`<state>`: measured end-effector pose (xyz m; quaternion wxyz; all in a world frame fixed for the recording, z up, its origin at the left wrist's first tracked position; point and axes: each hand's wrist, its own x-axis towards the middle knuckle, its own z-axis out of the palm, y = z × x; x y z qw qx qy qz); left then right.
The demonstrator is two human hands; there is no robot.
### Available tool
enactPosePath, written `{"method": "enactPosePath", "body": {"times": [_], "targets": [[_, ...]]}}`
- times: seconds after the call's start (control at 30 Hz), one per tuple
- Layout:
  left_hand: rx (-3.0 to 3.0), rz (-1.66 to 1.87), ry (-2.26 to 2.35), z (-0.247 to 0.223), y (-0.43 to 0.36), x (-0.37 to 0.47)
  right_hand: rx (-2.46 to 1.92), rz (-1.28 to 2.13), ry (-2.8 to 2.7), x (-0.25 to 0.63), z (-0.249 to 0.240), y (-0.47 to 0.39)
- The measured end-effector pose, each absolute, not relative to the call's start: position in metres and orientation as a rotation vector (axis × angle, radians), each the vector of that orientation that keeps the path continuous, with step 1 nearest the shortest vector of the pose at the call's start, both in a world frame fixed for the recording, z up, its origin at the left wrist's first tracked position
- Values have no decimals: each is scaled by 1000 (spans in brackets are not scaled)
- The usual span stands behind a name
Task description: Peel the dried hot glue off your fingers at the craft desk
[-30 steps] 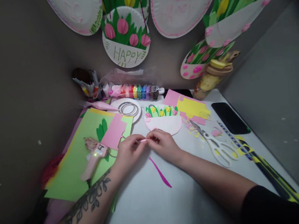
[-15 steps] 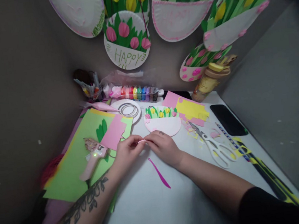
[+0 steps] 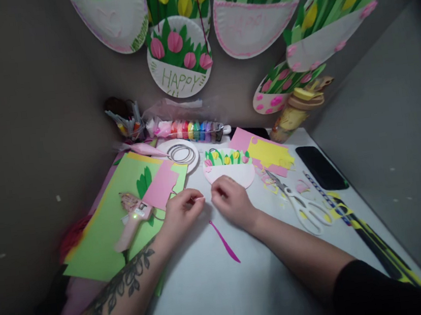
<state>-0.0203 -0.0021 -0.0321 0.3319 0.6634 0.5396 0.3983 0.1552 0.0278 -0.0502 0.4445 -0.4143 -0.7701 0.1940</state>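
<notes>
The pink piece (image 3: 200, 198) the left hand (image 3: 182, 212) pinches above the bench (image 3: 208, 301) could flatten if squeezed too hard, while the curled right hand (image 3: 233, 203) sits just beside it (whether holding anything, I cannot tell).

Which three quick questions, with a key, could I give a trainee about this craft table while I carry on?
1. True or false: the left hand and right hand touch each other.
2. Which of these lies on the green paper?
a) scissors
b) glue gun
c) phone
3. Fill the blank: the small pink piece pokes out from the fingertips of the ____ hand.

Key: 1. False, a gap shows between them; 2. b; 3. left.
</notes>
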Motion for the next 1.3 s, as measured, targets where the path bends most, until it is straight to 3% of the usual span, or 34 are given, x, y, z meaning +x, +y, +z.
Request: {"method": "enactPosePath", "body": {"times": [0.1, 0.27, 0.5, 0.63, 0.9, 1.3], "targets": [[1722, 1068, 1446, -31, -1, -24, -1167, 538, -1682, 160, -45, 32], [1795, 1073, 1462, -39, 4, -30, -958, 626, -1939, 159, -48, 28], [2122, 827, 1612, -47, 7, -33, -1006, 620, -1884, 161, -55, 31], [1775, 1012, 1509, -39, 4, -28, -949, 605, -1877, 158, -52, 28], [1083, 1024, 1109, -39, 0, -16, -850, 389, -1893, 150, -52, 17], [706, 1126, 1107, -42, 4, -17, -804, 382, -1881, 152, -52, 15]]}}
